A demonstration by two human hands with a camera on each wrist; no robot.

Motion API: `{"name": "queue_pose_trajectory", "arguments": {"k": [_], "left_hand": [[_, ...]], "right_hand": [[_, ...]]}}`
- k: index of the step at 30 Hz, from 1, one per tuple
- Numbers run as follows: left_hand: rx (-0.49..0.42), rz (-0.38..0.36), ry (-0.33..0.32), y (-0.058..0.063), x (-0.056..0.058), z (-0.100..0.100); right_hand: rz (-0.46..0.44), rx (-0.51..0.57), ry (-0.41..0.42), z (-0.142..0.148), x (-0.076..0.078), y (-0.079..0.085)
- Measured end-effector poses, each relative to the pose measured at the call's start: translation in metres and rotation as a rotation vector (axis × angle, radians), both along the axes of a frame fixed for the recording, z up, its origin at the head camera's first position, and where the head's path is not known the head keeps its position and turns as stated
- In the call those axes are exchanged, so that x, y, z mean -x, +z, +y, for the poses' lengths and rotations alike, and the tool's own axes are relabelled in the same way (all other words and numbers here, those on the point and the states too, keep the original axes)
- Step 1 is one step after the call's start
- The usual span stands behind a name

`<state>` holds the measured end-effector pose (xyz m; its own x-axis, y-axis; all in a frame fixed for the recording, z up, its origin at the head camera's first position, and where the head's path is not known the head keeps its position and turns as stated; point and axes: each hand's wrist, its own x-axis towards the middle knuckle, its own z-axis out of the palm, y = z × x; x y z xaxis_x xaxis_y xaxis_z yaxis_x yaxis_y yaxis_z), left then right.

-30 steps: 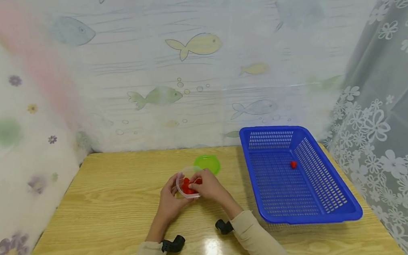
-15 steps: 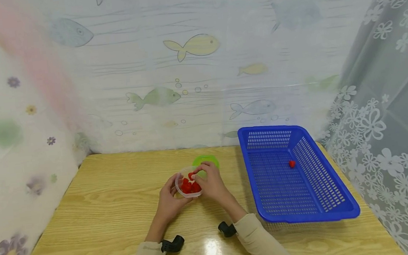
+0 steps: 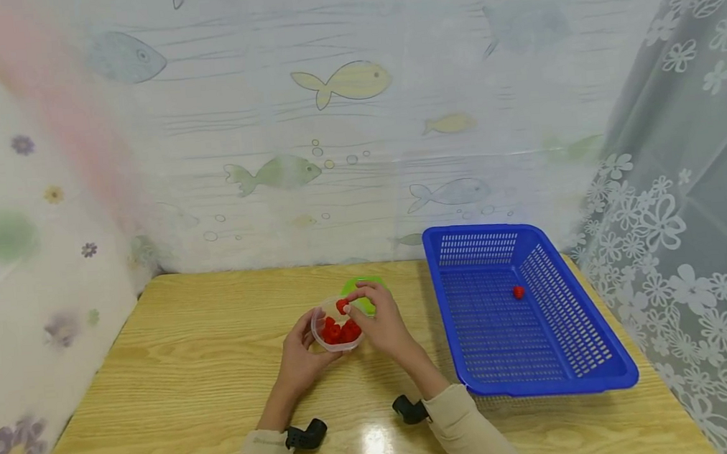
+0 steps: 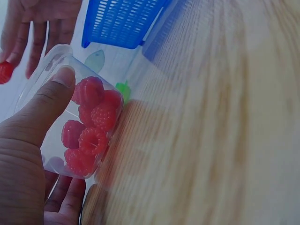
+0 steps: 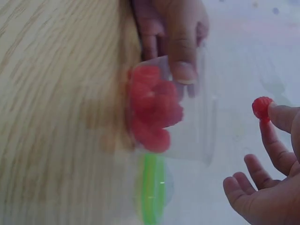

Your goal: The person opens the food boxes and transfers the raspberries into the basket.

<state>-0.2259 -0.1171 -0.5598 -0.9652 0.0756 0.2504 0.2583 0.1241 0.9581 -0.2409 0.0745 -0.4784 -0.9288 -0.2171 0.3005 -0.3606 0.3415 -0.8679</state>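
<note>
My left hand (image 3: 303,353) grips a clear plastic container (image 4: 56,112) from its left side, thumb over the near wall. Several raspberries (image 4: 91,129) lie in the bottom of it. Just above the container's rim, my right hand (image 3: 381,326) pinches one raspberry (image 5: 262,108) between thumb and index finger, its other fingers loosely bent. Behind the container, partly hidden by the right hand, a green lid (image 3: 363,285) rests on the wooden table.
A blue perforated basket (image 3: 446,321) stands on the right of the table (image 3: 187,358). Inside it lies a single raspberry (image 3: 519,292). A printed curtain with fish hangs behind the table, and a lace curtain (image 3: 686,278) hangs beside the basket.
My right hand has come up out of the container with one raspberry between thumb and index finger. The left hand keeps holding the container in place.
</note>
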Motion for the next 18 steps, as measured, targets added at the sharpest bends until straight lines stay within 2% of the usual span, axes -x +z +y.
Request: {"name": "queue_pose_trajectory", "arguments": {"k": [8, 18], "left_hand": [[-0.002, -0.009, -0.010, 0.000, 0.000, 0.001], [0.009, 0.012, 0.001, 0.000, -0.001, 0.000]], "right_hand": [[-0.025, 0.073, 0.069, 0.007, -0.017, 0.023], [-0.046, 0.078, 0.141, 0.031, -0.034, 0.069]]}}
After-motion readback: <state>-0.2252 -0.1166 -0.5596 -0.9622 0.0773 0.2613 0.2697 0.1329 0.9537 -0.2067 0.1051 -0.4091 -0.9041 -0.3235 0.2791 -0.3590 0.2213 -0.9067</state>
